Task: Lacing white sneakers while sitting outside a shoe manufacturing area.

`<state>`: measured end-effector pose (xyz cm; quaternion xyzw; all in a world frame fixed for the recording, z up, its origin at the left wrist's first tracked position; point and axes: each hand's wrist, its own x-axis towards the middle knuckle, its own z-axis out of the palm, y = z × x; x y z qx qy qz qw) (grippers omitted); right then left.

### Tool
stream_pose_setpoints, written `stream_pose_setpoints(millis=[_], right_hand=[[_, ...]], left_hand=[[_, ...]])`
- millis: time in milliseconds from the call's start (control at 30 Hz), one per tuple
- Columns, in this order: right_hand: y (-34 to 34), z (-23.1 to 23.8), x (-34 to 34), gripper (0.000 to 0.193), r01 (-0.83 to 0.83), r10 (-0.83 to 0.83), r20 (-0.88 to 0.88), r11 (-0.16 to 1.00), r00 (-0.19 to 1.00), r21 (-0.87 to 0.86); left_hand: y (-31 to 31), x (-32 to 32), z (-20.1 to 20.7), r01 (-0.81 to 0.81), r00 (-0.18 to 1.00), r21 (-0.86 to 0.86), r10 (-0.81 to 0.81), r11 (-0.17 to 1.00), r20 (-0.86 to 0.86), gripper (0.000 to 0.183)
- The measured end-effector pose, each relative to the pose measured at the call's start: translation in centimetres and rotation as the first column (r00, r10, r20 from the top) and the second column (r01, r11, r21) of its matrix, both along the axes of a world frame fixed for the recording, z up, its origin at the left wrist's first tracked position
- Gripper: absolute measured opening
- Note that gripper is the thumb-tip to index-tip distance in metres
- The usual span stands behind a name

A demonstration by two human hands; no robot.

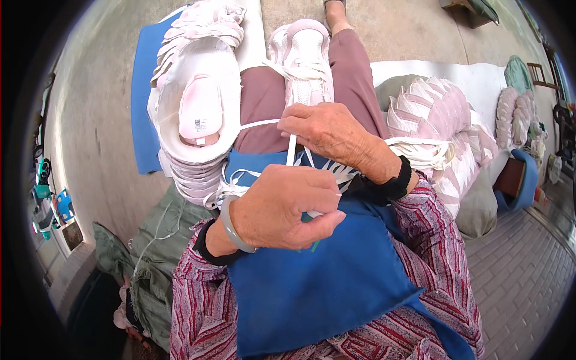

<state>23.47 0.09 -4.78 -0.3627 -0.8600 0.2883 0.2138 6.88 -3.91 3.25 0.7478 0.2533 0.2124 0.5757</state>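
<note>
My left hand (291, 207), with a pale bangle at the wrist, is closed over the blue cloth on my lap; a short white end shows at its fingers. My right hand (336, 135) pinches a white shoelace (292, 150) farther forward. The lace is stretched between the two hands, and another length runs left from the right fingertips. Just beyond, a pale pink and white shoe upper (308, 63) lies between my knees, partly laced at the front. Loose white laces (240, 175) lie under and beside my hands.
Stacked pink-white shoe uppers (201, 57) stand on the left over a blue sheet (147, 102). On the right are more bundled uppers (429, 105) and a hank of white laces (423, 151). Green cloth sacking (159, 240) lies at lower left; a blue chair (522, 180) stands at far right.
</note>
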Motion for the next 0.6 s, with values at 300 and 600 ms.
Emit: stream_pose_setpoints(millis=[300,600], right_hand=[[-3.9,10.7,11.0,0.055,-0.238,-0.076,-0.885,0.949,0.459,-0.205],[-4.2,9.5,14.8,0.051,0.428,-0.374,-0.762,0.893,0.53,-0.141]], left_hand=[[0.4,-8.0,-2.6,-0.356,0.702,-0.516,0.588,0.779,0.403,0.031],[1.7,-14.7,-2.4,-0.184,0.165,-0.804,0.824,0.566,0.542,0.024]])
